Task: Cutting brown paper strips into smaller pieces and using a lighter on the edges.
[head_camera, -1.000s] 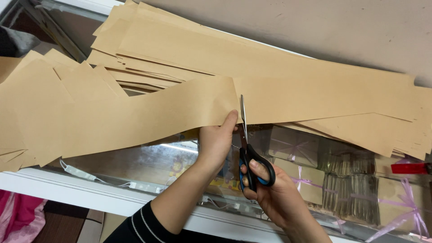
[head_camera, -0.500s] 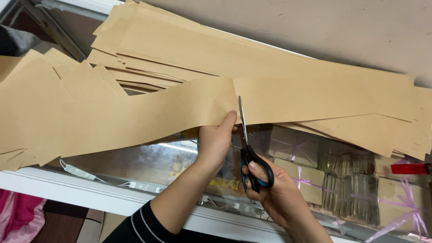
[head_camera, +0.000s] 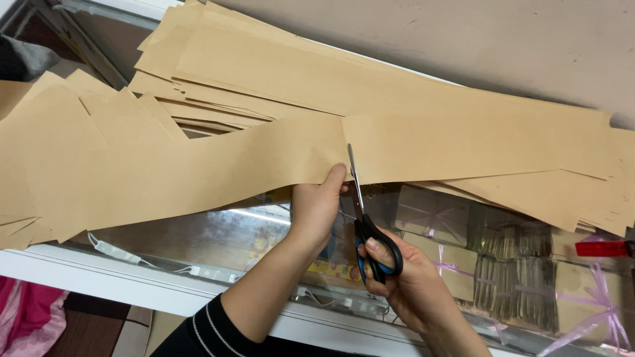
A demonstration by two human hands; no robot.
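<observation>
A long strip of brown kraft paper (head_camera: pixel 198 165) lies across a glass counter top. My left hand (head_camera: pixel 316 205) pinches its lower edge just left of a cut line. My right hand (head_camera: pixel 403 281) grips black-and-blue-handled scissors (head_camera: pixel 364 218), whose blades point up into the paper, closed or nearly so, at the cut. To the right of the blades lies the other part of the strip (head_camera: pixel 476 145).
A stack of brown paper sheets (head_camera: pixel 251 73) lies behind, against a beige wall (head_camera: pixel 463 39). Under the glass counter (head_camera: pixel 198 238) are small packets with purple ribbons (head_camera: pixel 595 297). A red object (head_camera: pixel 605 248) sits at the right edge. Pink fabric (head_camera: pixel 26 311) is at lower left.
The scissors have moved slightly up into the paper and the cut has lengthened. My left hand stays on the paper edge.
</observation>
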